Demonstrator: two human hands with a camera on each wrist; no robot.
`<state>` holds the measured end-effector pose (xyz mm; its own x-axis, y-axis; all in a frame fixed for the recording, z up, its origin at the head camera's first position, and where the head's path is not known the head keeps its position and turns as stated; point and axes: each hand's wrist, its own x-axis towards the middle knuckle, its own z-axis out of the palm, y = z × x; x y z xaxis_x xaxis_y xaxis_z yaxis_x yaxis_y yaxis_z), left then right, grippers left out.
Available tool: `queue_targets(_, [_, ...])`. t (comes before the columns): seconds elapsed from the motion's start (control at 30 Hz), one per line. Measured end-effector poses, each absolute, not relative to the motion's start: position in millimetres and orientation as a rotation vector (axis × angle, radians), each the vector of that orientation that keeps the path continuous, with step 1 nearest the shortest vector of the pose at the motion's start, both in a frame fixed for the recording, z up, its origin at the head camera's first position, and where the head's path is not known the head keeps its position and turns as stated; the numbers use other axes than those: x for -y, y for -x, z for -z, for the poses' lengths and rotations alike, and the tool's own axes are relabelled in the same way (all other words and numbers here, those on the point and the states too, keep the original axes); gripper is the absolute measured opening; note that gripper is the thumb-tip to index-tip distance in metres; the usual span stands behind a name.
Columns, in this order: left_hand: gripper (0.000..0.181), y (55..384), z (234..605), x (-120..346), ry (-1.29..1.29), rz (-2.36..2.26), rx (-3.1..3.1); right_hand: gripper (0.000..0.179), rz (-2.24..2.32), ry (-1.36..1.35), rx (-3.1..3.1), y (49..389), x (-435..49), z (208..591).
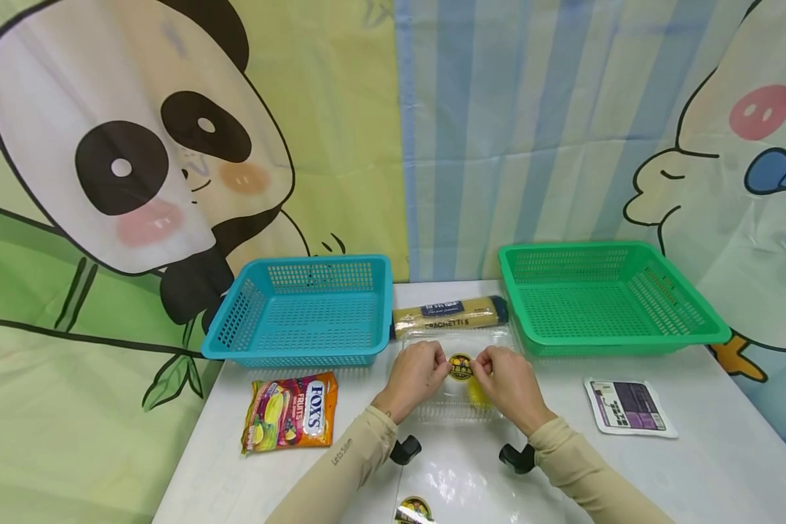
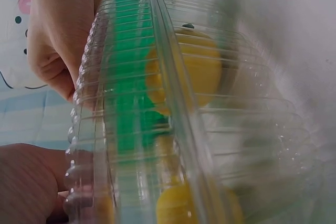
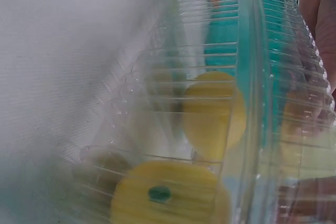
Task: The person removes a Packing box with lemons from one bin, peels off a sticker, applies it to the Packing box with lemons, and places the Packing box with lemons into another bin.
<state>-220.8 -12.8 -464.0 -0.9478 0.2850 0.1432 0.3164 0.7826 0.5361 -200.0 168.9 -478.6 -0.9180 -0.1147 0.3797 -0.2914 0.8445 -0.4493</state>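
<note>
A clear plastic clamshell box [image 1: 448,404] stands shut on the white table, in front of me. Yellow round fruits [image 2: 199,69] show through its ribbed walls in both wrist views. Over the lid is a round black-and-gold sticker [image 1: 460,367]. My left hand [image 1: 418,375] pinches the sticker's left edge between thumb and fingertips. At the opposite edge, my right hand [image 1: 512,386] pinches it likewise. Whether the sticker touches the lid, I cannot tell.
Behind the box lies a spaghetti pack [image 1: 455,314], between a blue basket [image 1: 301,360] and a green basket [image 1: 622,340]. A Fox's candy bag [image 1: 290,413] is at left, a white packet [image 1: 630,407] at right. Another round sticker [image 1: 414,509] lies at the front edge.
</note>
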Motion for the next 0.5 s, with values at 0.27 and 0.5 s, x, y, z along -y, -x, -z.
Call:
queue_targets(0.27, [0.02,219.4,463.1,12.2,0.479,0.886,2.914,0.019,-0.724,-0.302,2.686,201.8,-168.6,480.7])
queue_targets(0.5, [0.021,220.8,465.6,12.2,0.464,0.892,2.907,0.018,-0.714,-0.304,2.672,201.4,-168.4,481.1])
